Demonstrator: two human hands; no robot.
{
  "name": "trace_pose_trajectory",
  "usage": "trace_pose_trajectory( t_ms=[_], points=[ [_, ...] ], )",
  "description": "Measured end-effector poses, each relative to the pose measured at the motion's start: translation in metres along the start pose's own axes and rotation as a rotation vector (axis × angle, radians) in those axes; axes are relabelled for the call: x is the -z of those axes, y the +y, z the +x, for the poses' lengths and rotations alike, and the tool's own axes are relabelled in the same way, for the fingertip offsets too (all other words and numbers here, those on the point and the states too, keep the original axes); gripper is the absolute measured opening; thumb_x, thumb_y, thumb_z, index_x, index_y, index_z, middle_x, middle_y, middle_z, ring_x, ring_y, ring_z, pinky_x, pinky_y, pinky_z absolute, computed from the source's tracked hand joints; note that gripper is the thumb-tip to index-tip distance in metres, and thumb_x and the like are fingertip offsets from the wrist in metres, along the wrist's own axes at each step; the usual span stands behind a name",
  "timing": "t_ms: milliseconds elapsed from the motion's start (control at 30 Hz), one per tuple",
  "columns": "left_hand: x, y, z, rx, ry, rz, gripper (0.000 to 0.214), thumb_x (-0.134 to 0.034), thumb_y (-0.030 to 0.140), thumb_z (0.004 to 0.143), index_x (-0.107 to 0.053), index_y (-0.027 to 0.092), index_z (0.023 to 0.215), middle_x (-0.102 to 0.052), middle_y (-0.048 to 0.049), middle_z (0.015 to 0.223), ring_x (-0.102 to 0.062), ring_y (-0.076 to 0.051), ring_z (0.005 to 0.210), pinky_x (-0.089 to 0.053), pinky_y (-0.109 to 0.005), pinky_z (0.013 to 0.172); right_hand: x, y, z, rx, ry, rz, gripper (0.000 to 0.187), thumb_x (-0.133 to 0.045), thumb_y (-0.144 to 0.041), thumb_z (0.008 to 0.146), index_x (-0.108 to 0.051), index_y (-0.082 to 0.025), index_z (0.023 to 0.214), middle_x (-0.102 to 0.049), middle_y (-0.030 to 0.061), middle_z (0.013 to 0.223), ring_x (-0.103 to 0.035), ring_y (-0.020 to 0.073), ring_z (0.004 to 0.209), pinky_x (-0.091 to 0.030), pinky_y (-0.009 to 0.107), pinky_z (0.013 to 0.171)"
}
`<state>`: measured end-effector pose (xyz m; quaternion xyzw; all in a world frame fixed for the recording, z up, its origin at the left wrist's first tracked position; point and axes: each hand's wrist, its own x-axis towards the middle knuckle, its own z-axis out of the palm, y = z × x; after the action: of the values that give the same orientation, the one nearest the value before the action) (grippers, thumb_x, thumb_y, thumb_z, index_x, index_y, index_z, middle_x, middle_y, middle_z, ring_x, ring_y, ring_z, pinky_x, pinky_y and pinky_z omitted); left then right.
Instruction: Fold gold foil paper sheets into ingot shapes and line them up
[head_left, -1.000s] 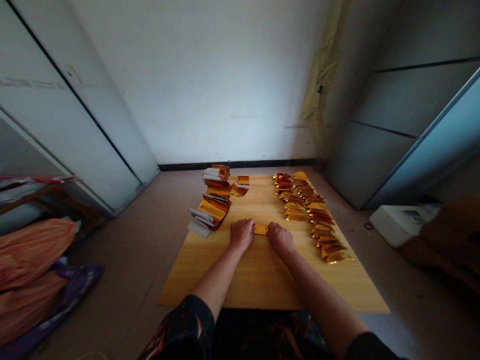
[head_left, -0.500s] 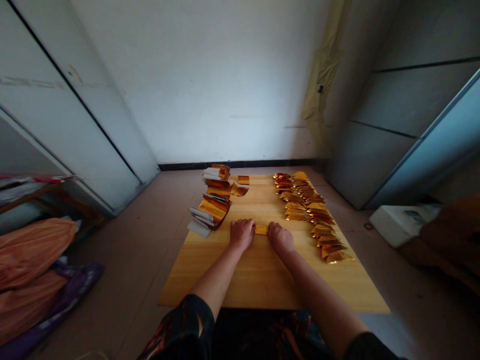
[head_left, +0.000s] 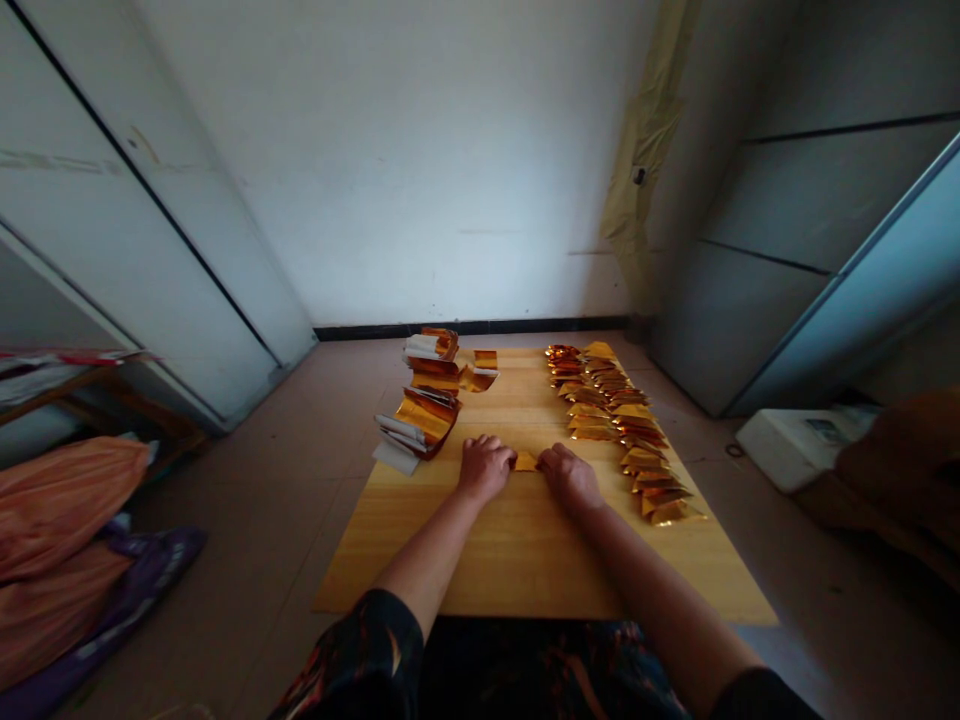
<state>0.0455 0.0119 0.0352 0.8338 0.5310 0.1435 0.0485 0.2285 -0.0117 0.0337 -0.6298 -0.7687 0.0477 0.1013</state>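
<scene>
Between my hands, low over the wooden board [head_left: 480,550], is a small folded piece of gold foil paper [head_left: 526,461]. My left hand [head_left: 486,468] is closed, its fingertips pinching the paper's left end. The right end is pinched by my right hand [head_left: 571,474], also closed. Both thumbs are partly hidden. Left of my hands lie stacks of gold foil paper sheets [head_left: 429,412] with pale backs, some fanned open. On the right stand rows of folded gold paper ingots [head_left: 637,432], packed close together.
Two loose gold sheets [head_left: 478,378] lie near the board's far edge. A white box [head_left: 784,448] sits on the floor at the right. Orange and purple bags [head_left: 67,540] lie at the left. Behind the board rises a white wall [head_left: 420,180].
My right hand has shifted slightly right, so the hands are a bit farther apart. The gold paper between them now shows slanted ends instead of a plain strip.
</scene>
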Motion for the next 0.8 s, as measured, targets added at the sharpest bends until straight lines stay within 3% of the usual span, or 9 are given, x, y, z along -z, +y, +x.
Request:
trace_pose_trajectory(
  t_ms=[267, 533, 800],
  points=[
    [-0.003, 0.009, -0.007, -0.035, 0.014, 0.041, 0.021, -0.05, 0.018, 0.082, -0.069, 0.023, 0.089, -0.064, -0.0079, 0.086, -0.053, -0.022, 0.092, -0.031, -0.038, 0.08, 0.013, -0.016, 0.015, 0.006, -0.106, 0.112, 0.021, -0.048, -0.019, 0.085, -0.068, -0.022, 0.09, -0.065, 0.0025, 0.095, -0.06, 0.0112, 0.084, -0.038, 0.018, 0.068],
    [-0.001, -0.007, -0.01, 0.094, 0.016, -0.071, 0.021, -0.057, 0.036, 0.082, -0.072, 0.032, 0.096, -0.062, -0.0053, 0.09, -0.05, -0.021, 0.097, -0.032, -0.035, 0.083, 0.009, -0.024, 0.02, -0.113, -0.16, 0.146, 0.022, -0.047, -0.023, 0.084, -0.068, -0.021, 0.089, -0.068, 0.0042, 0.097, -0.061, 0.0135, 0.088, -0.039, 0.02, 0.071],
    [-0.003, -0.016, -0.012, 0.1, 0.022, -0.121, 0.022, -0.063, 0.044, 0.076, -0.07, 0.041, 0.097, -0.055, -0.0004, 0.117, -0.043, -0.023, 0.111, -0.026, -0.043, 0.1, 0.011, -0.035, 0.02, -0.208, -0.157, 0.151, 0.022, -0.061, -0.038, 0.075, -0.065, -0.021, 0.087, -0.066, 0.0046, 0.093, -0.061, 0.0156, 0.082, -0.039, 0.022, 0.063]
  ],
)
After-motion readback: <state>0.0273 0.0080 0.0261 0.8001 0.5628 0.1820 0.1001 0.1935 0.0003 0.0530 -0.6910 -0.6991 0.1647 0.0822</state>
